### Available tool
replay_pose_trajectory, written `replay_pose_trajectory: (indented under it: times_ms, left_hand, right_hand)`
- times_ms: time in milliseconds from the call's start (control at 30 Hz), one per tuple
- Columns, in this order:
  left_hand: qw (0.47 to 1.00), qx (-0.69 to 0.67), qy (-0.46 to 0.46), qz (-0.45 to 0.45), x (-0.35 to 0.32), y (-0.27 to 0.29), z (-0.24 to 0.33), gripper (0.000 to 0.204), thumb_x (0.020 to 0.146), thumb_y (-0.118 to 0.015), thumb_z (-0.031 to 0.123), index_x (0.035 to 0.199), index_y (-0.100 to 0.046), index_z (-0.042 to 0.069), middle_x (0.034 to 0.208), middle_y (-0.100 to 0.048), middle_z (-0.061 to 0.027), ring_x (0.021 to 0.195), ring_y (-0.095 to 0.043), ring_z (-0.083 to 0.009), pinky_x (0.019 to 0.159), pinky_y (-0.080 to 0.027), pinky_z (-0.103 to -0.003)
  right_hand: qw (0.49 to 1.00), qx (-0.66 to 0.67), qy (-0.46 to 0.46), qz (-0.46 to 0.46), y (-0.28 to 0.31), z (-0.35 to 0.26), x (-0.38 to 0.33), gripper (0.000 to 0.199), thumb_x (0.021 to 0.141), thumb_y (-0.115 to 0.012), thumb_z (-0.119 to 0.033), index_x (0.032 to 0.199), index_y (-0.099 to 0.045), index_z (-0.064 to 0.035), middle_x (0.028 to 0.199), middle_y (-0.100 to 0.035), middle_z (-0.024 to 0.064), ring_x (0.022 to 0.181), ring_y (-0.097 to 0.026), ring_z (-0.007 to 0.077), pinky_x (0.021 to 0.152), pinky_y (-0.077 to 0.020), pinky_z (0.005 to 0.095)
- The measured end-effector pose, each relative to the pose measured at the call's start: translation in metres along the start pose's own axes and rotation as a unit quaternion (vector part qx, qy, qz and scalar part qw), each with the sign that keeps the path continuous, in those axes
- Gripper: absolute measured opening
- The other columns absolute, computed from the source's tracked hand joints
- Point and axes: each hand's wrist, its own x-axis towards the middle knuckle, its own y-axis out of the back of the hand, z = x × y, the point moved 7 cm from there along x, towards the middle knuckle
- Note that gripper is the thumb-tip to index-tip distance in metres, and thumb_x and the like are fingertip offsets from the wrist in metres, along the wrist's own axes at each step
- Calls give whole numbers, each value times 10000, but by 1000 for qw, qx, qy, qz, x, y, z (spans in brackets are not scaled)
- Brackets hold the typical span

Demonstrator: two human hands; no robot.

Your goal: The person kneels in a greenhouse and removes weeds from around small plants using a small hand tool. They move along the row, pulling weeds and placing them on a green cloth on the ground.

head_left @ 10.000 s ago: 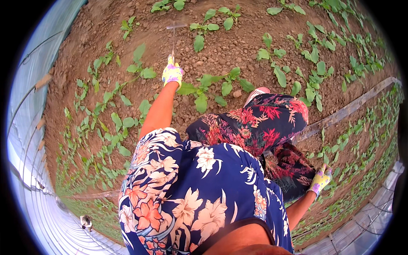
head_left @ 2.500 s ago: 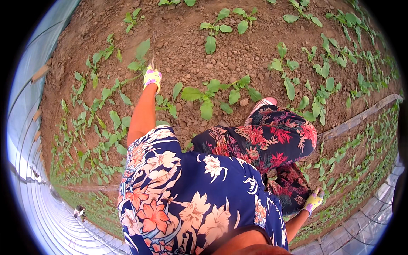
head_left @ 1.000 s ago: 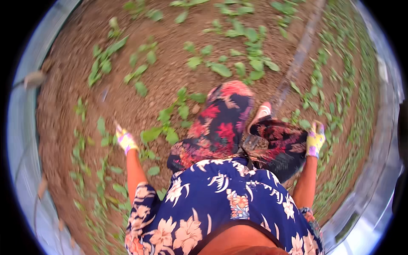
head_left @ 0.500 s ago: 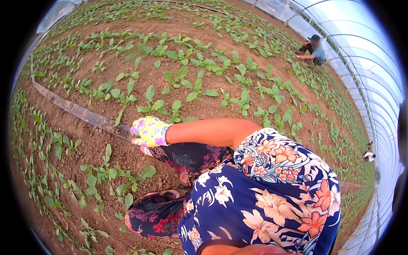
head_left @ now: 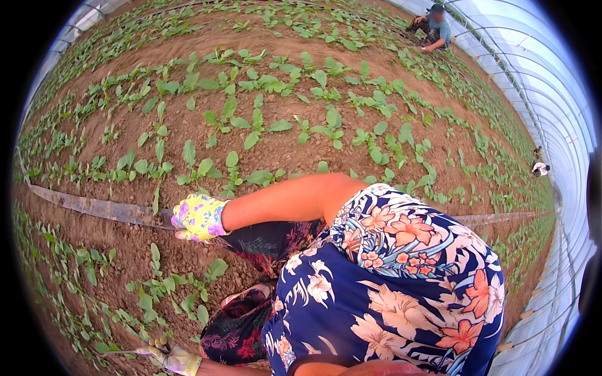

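My right hand (head_left: 199, 217), in a yellow floral glove, reaches low over the soil. It is beside a dark flat strip (head_left: 119, 210) and leafy green seedlings (head_left: 199, 164). Its fingers are curled together, and what they hold, if anything, is hidden. At the lower left, my left hand (head_left: 179, 360), in a paler, soiled glove, is closed on a thin brownish rod-like tool (head_left: 122, 352). The tool's far end lies among leaves, so its kind is unclear. Between my hands grows another clump of seedlings (head_left: 168, 285), close to my knees.
Seedling rows run across brown soil (head_left: 263, 160) under a clear plastic tunnel with curved hoops (head_left: 533, 69). A person (head_left: 434, 28) crouches among the plants at the far upper right. Another person (head_left: 540, 168) is farther off. My shoe (head_left: 248, 294) rests on the soil.
My left hand has come into view at the lower left with the thin tool. My right hand has shifted left and slightly down in the picture as the view turned.
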Motion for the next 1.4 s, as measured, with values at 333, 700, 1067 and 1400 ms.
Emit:
replay_pose_trajectory:
  times_ms: [333, 700, 1067, 1400]
  left_hand:
    - [989, -11, 107, 103, -15, -33, -37, 346, 907, -562, 143, 1233, -492, 50, 819, -461, -7, 632, -384, -95, 568, -350, -209]
    - [987, -16, 115, 110, -6, -28, -33, 438, 887, -595, 203, 1219, -439, -36, 737, -416, 9, 575, -332, -74, 528, -323, -215]
    - [989, -42, 110, 89, -8, -15, 0, 240, 899, -575, 196, 1045, -500, 21, 787, -492, -13, 599, -423, -76, 551, -423, -228]
    - [991, 13, 119, -68, -22, -16, 20, 569, 881, -597, 128, 1377, -318, 126, 977, -528, -42, 776, -521, -147, 668, -474, -293]
  right_hand:
    - [999, 20, -14, 32, 15, 6, 0, 355, 852, -535, -363, 958, -634, -39, 911, -616, 166, 886, -605, 360, 762, -478, 462]
    - [999, 34, -26, 13, 18, 2, 2, 359, 866, -516, -358, 984, -625, -37, 924, -621, 166, 887, -603, 364, 768, -475, 464]
    - [1000, 20, -14, 18, -8, -34, 25, 328, 882, -500, -326, 962, -629, -35, 945, -619, 159, 889, -608, 354, 776, -477, 451]
    - [998, 52, 29, -36, -53, -110, 37, 406, 905, -462, -408, 863, -607, -31, 867, -609, 168, 857, -600, 354, 750, -462, 460]
